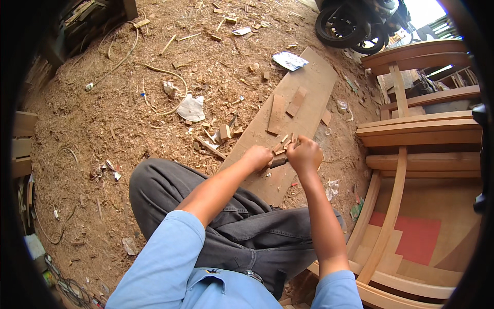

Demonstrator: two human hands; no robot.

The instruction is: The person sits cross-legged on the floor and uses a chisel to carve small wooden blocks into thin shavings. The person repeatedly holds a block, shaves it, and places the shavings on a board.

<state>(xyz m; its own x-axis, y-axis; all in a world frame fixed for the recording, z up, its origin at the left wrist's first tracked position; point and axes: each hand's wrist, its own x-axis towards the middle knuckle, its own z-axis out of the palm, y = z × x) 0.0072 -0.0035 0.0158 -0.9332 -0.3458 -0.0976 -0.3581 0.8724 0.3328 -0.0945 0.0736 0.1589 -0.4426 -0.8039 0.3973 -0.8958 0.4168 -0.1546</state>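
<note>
I'm seeing the left hand [259,158] and right hand [305,155] apparently clenching a dark tool [279,161], stretching crosswise between them near the board's [315,78] near end, neither clearly nearer.

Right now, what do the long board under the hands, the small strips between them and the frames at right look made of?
Long board: probably plywood or plain timber; flat, tan, dull, seemingly unfinished.
Small strips: likely cut wood; pale, straight-edged, raw-looking.
Frames: likely solid wood; orange-brown, smooth-looking, any varnish unclear.
</note>
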